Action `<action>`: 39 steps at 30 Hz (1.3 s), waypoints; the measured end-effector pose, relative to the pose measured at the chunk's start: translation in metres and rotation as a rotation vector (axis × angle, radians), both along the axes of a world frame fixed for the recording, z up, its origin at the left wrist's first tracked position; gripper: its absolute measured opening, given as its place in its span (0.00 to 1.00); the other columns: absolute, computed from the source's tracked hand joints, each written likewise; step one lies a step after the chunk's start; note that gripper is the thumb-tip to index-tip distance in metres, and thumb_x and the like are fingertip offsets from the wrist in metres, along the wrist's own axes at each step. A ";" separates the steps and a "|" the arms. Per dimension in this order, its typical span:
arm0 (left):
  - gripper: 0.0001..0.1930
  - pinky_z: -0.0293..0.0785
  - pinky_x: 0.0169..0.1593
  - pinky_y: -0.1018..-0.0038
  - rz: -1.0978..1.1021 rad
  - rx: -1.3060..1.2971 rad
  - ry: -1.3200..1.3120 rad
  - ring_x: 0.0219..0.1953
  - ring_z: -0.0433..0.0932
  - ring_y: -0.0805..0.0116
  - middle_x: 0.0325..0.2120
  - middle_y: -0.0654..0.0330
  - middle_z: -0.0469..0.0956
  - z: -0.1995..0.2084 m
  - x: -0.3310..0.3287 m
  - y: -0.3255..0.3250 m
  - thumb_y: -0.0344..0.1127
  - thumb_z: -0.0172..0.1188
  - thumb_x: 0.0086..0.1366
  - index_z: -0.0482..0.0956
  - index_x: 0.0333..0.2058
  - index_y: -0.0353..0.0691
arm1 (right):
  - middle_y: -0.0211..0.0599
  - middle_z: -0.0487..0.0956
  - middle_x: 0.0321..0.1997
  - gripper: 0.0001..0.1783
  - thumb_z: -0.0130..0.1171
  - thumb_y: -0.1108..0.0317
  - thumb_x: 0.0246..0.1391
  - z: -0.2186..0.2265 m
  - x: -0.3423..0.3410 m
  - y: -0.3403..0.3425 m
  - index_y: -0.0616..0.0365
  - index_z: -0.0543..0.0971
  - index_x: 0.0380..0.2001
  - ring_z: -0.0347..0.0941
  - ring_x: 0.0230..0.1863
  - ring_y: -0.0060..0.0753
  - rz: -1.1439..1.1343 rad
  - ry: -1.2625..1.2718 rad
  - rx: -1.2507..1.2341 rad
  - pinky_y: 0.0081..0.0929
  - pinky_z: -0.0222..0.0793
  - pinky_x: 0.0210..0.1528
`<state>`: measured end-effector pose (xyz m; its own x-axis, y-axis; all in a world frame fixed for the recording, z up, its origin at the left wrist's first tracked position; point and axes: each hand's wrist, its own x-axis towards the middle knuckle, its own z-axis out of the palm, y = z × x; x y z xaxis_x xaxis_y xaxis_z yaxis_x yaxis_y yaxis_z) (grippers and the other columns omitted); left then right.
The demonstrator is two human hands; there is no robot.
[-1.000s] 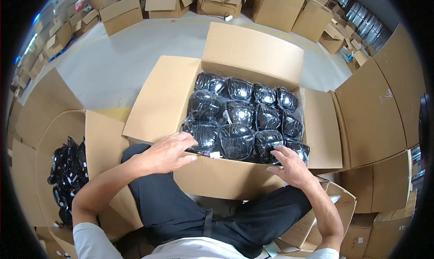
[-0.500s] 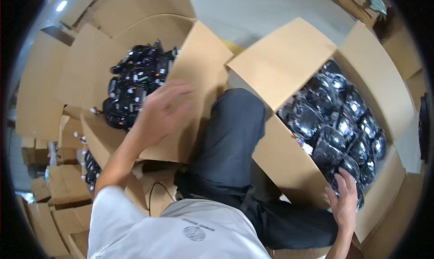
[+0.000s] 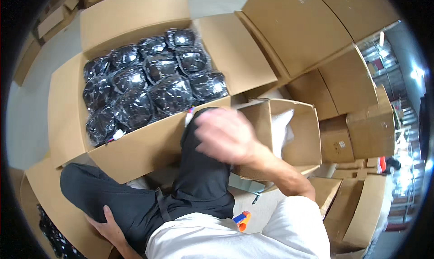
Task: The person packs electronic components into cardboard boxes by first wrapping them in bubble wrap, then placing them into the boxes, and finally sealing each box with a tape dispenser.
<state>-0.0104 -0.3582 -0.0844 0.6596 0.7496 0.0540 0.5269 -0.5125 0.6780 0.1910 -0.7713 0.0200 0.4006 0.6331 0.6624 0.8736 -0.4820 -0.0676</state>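
Several rounded, shiny black items point(image 3: 171, 94) in clear plastic wrap lie in rows inside an open cardboard carton point(image 3: 149, 143). Over my right knee, by the carton's near right corner, is my right hand point(image 3: 226, 136), smeared by motion; its fingers cannot be made out and no held thing shows. Against my left thigh lies my left hand point(image 3: 107, 227), thumb and fingers apart, with nothing seen in it. Small white tags point(image 3: 118, 134) with coloured bits stick out along the carton's near wall.
To the right stands a smaller open box point(image 3: 296, 141) holding clear plastic point(image 3: 281, 130). Large cartons point(image 3: 298, 28) are stacked behind it. An orange and blue object point(image 3: 243, 220) is on the floor. Dark items point(image 3: 56, 234) show in another carton at lower left.
The view has swung right, so the carton of wrapped items now sits ahead. My left hand has left the left carton for my thigh; my right hand has left the wrapped items.
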 end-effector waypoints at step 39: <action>0.21 0.67 0.65 0.60 -0.605 -0.256 -0.362 0.64 0.68 0.53 0.66 0.47 0.62 0.073 0.162 -0.070 0.26 0.56 0.66 0.71 0.57 0.29 | 0.56 0.83 0.31 0.16 0.60 0.62 0.59 -0.059 -0.049 -0.315 0.67 0.82 0.30 0.81 0.33 0.54 -1.555 0.460 0.266 0.44 0.73 0.38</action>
<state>0.1519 -0.4286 -0.0117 0.9348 0.2801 0.2184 -0.0752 -0.4449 0.8924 0.1421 -1.0866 -0.0385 0.6864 -0.6465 0.3330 -0.5251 -0.7574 -0.3881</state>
